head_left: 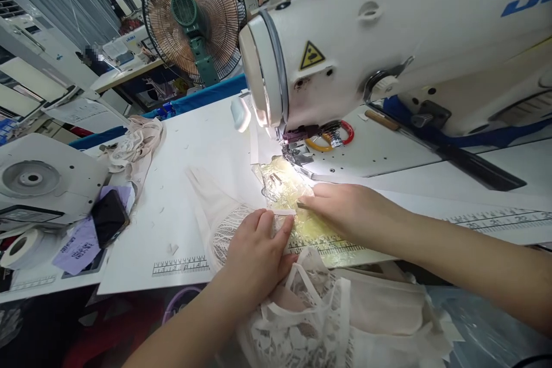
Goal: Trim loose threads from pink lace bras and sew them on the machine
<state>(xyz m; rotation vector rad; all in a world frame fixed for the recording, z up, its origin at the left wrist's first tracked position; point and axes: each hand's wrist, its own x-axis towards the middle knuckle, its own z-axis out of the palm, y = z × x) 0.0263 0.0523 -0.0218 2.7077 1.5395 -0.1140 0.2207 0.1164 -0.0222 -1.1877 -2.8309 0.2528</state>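
Note:
My left hand [259, 247] lies on a pale beige lace piece [226, 230], its fingers bent and closed over the edge. A narrow white strip [285, 212] shows at those fingertips. Just right of it, my right hand [353, 210] is closed on something mostly hidden; only a small dark tip [302, 205] shows. Both hands rest by a shiny yellowish taped patch [280, 181] in front of the sewing machine's presser foot [295, 155]. More lace fabric [302, 322] hangs over the table's front edge below my hands.
The white sewing machine [388, 40] fills the upper right, its lamp lighting the needle area. Red and yellow rings [332, 137] lie behind the needle. On the left are crumpled beige fabric [138, 146], a phone [110, 218] and a tape roll [26, 247]. A fan [194, 17] stands behind.

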